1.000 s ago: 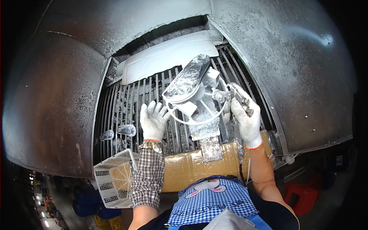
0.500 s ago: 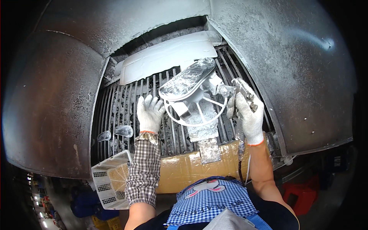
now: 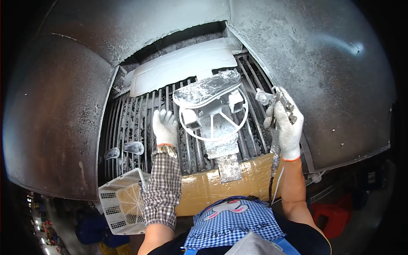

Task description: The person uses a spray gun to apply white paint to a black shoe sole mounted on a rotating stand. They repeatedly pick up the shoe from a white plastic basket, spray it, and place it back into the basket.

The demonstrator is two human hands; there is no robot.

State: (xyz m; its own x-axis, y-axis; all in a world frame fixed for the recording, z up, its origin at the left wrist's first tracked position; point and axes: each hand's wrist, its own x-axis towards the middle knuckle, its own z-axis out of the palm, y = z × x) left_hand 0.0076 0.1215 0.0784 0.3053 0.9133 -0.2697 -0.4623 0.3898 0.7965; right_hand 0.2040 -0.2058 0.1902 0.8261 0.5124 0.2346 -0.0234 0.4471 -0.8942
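My right hand (image 3: 290,123), in a white knitted glove, is closed around a metal spray gun (image 3: 275,97) with a hose running down along my forearm. My left hand (image 3: 165,127), gloved too, hovers over the bars just left of a white-coated turntable wheel (image 3: 216,138); its fingers are loosely bent with nothing in them. On top of the wheel, raised by white blocks (image 3: 191,119), lies a long oval part (image 3: 207,88) with a streaky black-and-white surface. The wheel's hub is caked in white over a flat metal plate (image 3: 229,168).
Two small oval parts (image 3: 133,148) lie on the metal grate (image 3: 146,114) at left. A white plastic basket (image 3: 121,199) stands near my left forearm. A white sheet (image 3: 182,66) covers the far bars. Metal booth walls (image 3: 314,76) close in; yellow-brown wrapped cardboard (image 3: 199,193) lines the front edge.
The wheel and oval part have turned, and the part now lies more level. My right hand has moved right with the spray gun, away from the part. The left hand's fingers have drawn in.
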